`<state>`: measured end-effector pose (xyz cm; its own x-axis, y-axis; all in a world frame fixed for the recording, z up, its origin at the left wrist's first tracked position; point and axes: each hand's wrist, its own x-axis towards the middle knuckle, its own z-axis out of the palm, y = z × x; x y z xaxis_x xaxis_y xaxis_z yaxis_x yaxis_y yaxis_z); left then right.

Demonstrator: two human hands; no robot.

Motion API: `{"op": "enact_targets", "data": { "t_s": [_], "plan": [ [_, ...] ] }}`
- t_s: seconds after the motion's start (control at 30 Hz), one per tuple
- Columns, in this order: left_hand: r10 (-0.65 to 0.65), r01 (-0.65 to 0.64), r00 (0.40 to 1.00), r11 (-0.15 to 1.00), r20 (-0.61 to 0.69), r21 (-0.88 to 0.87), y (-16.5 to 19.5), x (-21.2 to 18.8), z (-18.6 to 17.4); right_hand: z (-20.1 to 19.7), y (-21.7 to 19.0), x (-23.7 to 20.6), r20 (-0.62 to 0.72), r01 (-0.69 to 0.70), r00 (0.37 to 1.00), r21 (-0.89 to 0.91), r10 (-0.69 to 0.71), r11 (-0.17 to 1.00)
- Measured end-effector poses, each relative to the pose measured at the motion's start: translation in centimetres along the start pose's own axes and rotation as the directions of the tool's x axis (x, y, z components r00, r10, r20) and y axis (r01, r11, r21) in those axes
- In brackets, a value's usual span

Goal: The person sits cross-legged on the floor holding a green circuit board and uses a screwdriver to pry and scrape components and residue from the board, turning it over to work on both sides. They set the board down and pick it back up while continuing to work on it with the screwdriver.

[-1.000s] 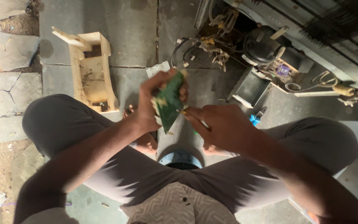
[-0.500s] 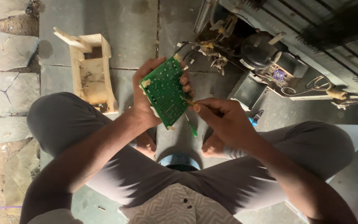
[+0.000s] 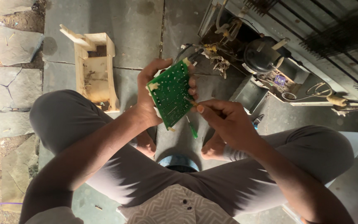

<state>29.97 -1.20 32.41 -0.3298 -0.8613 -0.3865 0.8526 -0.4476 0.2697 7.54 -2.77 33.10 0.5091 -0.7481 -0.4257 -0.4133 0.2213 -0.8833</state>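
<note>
My left hand point(image 3: 152, 99) grips a green circuit board point(image 3: 170, 93) by its left edge and back, holding it tilted with the solder side toward me. My right hand point(image 3: 224, 122) pinches a thin tool point(image 3: 191, 126) with a green handle; its tip touches the board's right side and the handle points down. Both hands sit above my crossed legs in grey trousers point(image 3: 75, 124).
A small wooden box frame point(image 3: 96, 72) lies on the stone floor at the left. At the upper right is an opened appliance back with a black compressor point(image 3: 264, 54), wires and a metal grille point(image 3: 336, 29). A round blue-rimmed object point(image 3: 179, 161) lies between my feet.
The board has turned from edge-on to face me and risen slightly. My right hand has brought the tool's tip onto the board's right side.
</note>
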Motion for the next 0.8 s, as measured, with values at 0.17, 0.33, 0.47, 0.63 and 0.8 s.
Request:
{"op": "enact_targets", "data": {
  "t_s": [0.17,0.33,0.47,0.63,0.8],
  "plan": [
    [0.231,-0.203,0.968,0.95,-0.095,0.237,-0.6,1.3,-1.0,-0.7,0.0,0.1,-0.012,-0.005,1.0,0.003,0.005,1.0],
    [0.4,-0.348,0.905,0.892,-0.143,0.288,-1.4,2.2,-2.2,-1.1,0.3,0.4,0.009,-0.04,0.999,0.211,0.039,0.977],
    [0.469,-0.435,0.878,0.864,-0.092,0.251,-1.4,2.2,-2.5,-0.9,0.8,0.5,0.02,-0.012,1.0,0.225,0.008,0.974],
    [0.471,-0.436,0.877,0.863,-0.098,0.254,-1.2,2.2,-2.6,-0.8,0.6,0.4,0.013,0.006,1.0,0.129,-0.008,0.992],
    [0.531,-0.465,0.834,0.822,-0.148,0.329,-1.4,2.4,-2.5,-0.2,-0.4,0.3,0.024,-0.043,0.999,0.014,0.043,0.999]
  ]
}}
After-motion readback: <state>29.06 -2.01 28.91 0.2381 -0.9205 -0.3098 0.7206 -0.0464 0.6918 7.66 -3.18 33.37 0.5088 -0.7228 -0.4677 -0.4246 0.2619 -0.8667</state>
